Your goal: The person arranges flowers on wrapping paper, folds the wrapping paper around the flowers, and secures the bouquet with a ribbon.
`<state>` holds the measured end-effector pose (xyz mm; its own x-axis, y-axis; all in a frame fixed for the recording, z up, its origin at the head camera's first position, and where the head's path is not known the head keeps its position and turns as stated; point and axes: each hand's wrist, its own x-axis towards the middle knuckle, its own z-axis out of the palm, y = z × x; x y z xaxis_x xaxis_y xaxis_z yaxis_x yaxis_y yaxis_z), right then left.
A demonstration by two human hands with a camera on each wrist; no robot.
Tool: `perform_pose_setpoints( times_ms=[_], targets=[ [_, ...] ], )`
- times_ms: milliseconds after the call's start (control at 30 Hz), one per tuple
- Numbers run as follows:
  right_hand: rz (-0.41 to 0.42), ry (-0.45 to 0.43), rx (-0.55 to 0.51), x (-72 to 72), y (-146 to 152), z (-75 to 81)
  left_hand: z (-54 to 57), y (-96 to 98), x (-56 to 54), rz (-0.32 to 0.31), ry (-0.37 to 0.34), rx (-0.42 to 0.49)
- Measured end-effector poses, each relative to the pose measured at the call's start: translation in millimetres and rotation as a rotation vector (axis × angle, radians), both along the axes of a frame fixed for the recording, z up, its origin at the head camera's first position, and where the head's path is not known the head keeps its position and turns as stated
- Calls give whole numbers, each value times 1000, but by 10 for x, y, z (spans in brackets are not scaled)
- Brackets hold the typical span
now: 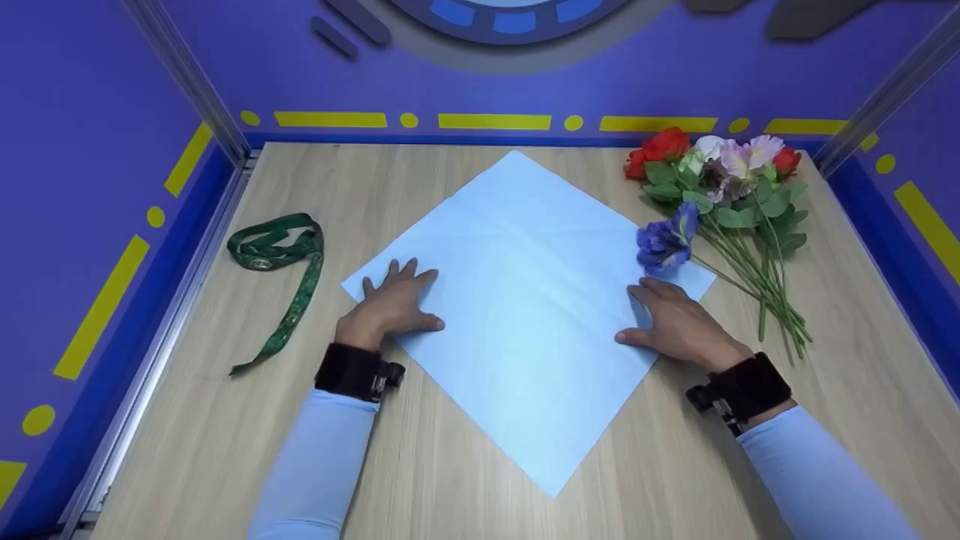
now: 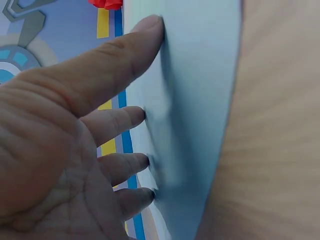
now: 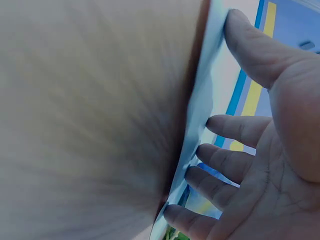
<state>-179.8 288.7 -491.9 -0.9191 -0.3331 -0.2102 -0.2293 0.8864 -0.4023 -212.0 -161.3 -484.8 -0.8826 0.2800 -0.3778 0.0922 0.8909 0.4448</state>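
Note:
A light blue square sheet of wrapping paper (image 1: 517,315) lies on the table, turned so one corner points toward the person. Near its left corner the left hand (image 1: 394,301) rests with fingers spread. In the left wrist view, fingertips (image 2: 150,25) of that hand touch the sheet. On the opposite side, the right hand (image 1: 682,322) presses lightly near the right corner, its thumb apart from the other fingers. Fingertips (image 3: 215,122) of the right hand meet the paper in the right wrist view. A blue flower (image 1: 666,240) overlaps the sheet just beyond the right hand.
To the right lies a bunch of artificial flowers (image 1: 720,172) in red, white and pink, with long green stems (image 1: 772,292). A dark green ribbon (image 1: 289,300) is loosely looped at the left. Blue panels (image 1: 480,90) wall the wooden table (image 1: 450,487) at the back and sides.

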Motion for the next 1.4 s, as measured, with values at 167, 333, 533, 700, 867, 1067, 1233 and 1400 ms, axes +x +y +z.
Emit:
perform_pose_setpoints(
  times_ms=[167,333,533,700,867,1067,1233,1400],
  targets=[
    [-10,-13,6,-6,26,5,-3,8,0,-12,21,-3],
    [-19,-14,9,-12,34,3,-15,17,-18,-10,22,-4],
    [-32,-13,7,-9,44,-4,-27,5,-30,-11,18,-2],
    [-38,-8,2,-10,54,-7,-33,5,-46,-8,14,4],
    [-41,-9,-8,-12,64,-7,-42,-2,-46,1,18,17],
    [-47,4,-22,4,73,-14,-53,16,-25,16,26,31],
    [-49,29,-27,18,96,-32,-27,66,21,15,32,30],
    [-69,61,-35,-3,173,-15,-47,86,40,25,37,41]
  ],
)
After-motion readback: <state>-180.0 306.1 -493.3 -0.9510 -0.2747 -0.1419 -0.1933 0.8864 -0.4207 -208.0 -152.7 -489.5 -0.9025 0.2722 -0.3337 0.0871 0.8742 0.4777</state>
